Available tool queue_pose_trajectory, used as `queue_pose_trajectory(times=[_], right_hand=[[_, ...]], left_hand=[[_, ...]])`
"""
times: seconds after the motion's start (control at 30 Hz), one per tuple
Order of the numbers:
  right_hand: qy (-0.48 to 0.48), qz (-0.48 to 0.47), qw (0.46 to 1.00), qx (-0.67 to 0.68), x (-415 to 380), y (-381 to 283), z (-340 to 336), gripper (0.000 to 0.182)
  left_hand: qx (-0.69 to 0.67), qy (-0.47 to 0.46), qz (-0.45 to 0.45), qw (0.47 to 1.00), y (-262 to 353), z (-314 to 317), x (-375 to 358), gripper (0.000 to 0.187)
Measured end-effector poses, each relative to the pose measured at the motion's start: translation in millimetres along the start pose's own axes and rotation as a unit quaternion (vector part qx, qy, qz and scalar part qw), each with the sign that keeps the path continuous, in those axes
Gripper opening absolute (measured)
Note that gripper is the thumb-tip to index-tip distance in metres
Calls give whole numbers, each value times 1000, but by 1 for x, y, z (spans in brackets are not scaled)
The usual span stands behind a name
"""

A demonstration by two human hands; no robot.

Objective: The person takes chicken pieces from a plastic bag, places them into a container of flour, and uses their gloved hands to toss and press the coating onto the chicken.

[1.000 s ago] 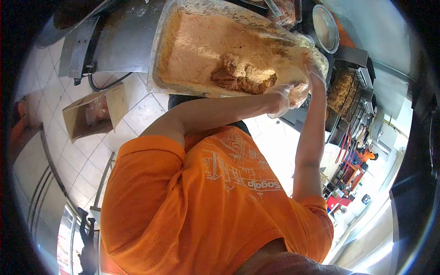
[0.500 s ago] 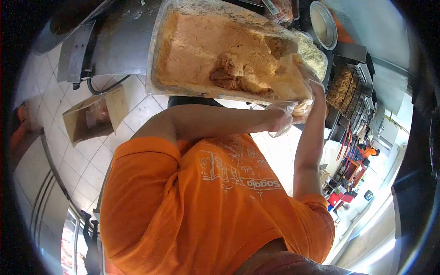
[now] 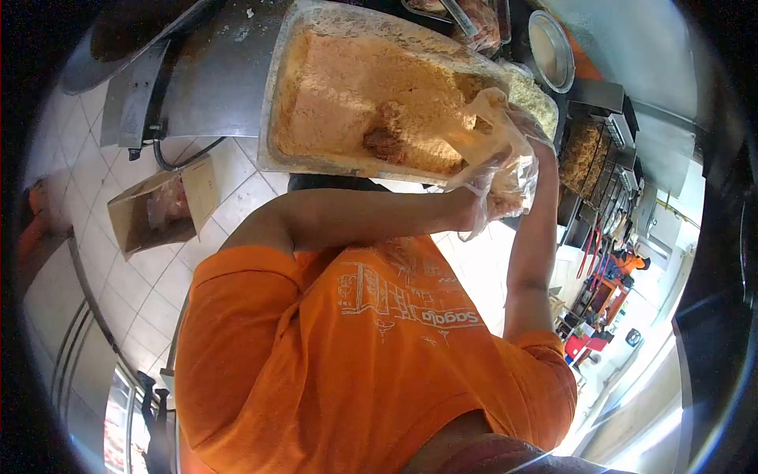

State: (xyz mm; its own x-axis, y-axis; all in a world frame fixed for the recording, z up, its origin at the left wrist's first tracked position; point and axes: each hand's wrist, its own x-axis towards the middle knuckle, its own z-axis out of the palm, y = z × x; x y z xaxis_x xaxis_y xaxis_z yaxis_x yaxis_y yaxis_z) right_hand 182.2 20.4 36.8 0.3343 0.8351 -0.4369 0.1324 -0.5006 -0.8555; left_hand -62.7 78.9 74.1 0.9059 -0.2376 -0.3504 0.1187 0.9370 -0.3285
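Note:
A crumpled, translucent plastic bag (image 3: 493,130), dusted with breading, is held at the right end of a big tub (image 3: 272,118) of orange-tan breading powder. My left hand (image 3: 480,207), in loose clear plastic, grips the bag's lower side just outside the tub's near edge. Behind the bag's far right side is my right hand (image 3: 530,130), closed on it, its fingers mostly covered by the plastic. A dark reddish-brown clump (image 3: 384,142) lies in the powder near the tub's front wall.
Beyond the tub are a round metal bowl (image 3: 551,51), a pale crumbly heap (image 3: 533,101) and bagged meat (image 3: 478,24). A metal counter (image 3: 213,79) adjoins at left; an open cardboard box (image 3: 162,207) stands on the floor. Racks (image 3: 584,158) are at right, a person (image 3: 630,262) farther off.
The bag has been lifted and drawn slightly toward me, its top now standing higher. The tub sits slightly farther right in view.

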Motion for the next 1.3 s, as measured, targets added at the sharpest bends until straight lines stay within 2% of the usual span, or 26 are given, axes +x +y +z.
queue_pose_trajectory(times=[0.03, 0.07, 0.1, 0.17, 0.2, 0.27, 0.3, 0.37, 0.43, 0.47, 0.5, 0.53, 0.57, 0.6, 0.7, 0.77, 0.83, 0.87, 0.9, 0.93, 1.0, 1.07, 1.17, 1.2, 1.23, 1.3], right_hand=[[2, -44, 998, -54, -2, -17, 11, 40], [49, 29, 997, -44, -2, -34, 26, 39], [48, 28, 997, -46, 0, -47, 33, 39], [86, 53, 980, -173, 5, -65, 40, 35], [102, 94, 978, -156, 11, -62, 38, 31], [88, 117, 973, -180, 12, -70, 47, 27], [74, 140, 966, -204, 13, -74, 49, 23], [51, 96, 984, -144, 19, -48, 38, 25], [65, 126, 987, -78, 25, -38, 32, 32], [49, 138, 971, -190, 30, -39, 31, 38], [52, 134, 971, -193, 32, -36, 31, 38], [48, 196, 967, -155, 33, -32, 32, 41], [44, 257, 958, -117, 35, -29, 32, 45], [68, 205, 954, -206, 26, -46, 54, 52], [26, 201, 954, -220, 28, 1, 38, 58], [12, 200, 967, -155, 25, 7, 37, 57], [-19, 189, 971, -148, 18, 2, 44, 53], [27, 306, 946, -99, 20, -1, 47, 46], [33, 306, 947, -97, 13, -4, 51, 46], [22, 178, 983, -48, 3, -8, 57, 41], [10, 44, 999, 1, -9, -20, 69, 37], [76, 51, 995, 41, -15, -51, 86, 34], [-8, -76, 985, -152, 0, -22, 62, 31], [20, -18, 993, 118, 2, -21, 63, 30], [46, 40, 924, 379, 3, -21, 64, 31], [75, 11, 912, 404, 7, -17, 61, 35]], left_hand=[[-11, -19, 1, 1000, 4, 3, -6, 56], [1, -126, 62, 990, -5, -13, 14, 67], [1, -128, 63, 990, -1, -12, 12, 67], [-131, -143, -25, 981, 8, -11, 8, 70], [-131, -145, -23, 980, 9, -18, 13, 70], [-118, -252, -22, 960, 10, -37, 25, 71], [-114, -255, -22, 960, 13, -34, 18, 71], [-68, -129, -1, 989, 20, -24, -4, 62], [-58, -174, -4, 983, 25, -44, 9, 58], [-29, -188, -6, 982, 28, -52, 13, 57], [-1, -201, -9, 980, 31, -52, 13, 56], [-24, -126, -5, 992, 29, -51, 14, 53], [-23, -129, -5, 991, 29, -52, 14, 53], [-41, -136, -15, 990, 32, -50, 9, 52], [-55, -230, -17, 971, 35, -69, 11, 50], [-101, -304, -53, 946, 34, -83, 20, 50], [-128, -281, -86, 947, 39, -83, 18, 49], [-113, -313, -83, 939, 41, -82, 17, 48], [-99, -345, -79, 930, 42, -78, 15, 47], [-90, -345, -77, 931, 43, -77, 13, 45], [-93, -316, -98, 939, 46, -77, 15, 43], [-89, -266, -144, 949, 52, -63, 2, 41], [-77, -241, -99, 962, 48, -69, 8, 42], [-76, -238, -102, 963, 47, -72, 9, 42], [-130, -261, -130, 948, 46, -74, 10, 46], [-183, -284, -156, 928, 50, -75, 8, 49]])
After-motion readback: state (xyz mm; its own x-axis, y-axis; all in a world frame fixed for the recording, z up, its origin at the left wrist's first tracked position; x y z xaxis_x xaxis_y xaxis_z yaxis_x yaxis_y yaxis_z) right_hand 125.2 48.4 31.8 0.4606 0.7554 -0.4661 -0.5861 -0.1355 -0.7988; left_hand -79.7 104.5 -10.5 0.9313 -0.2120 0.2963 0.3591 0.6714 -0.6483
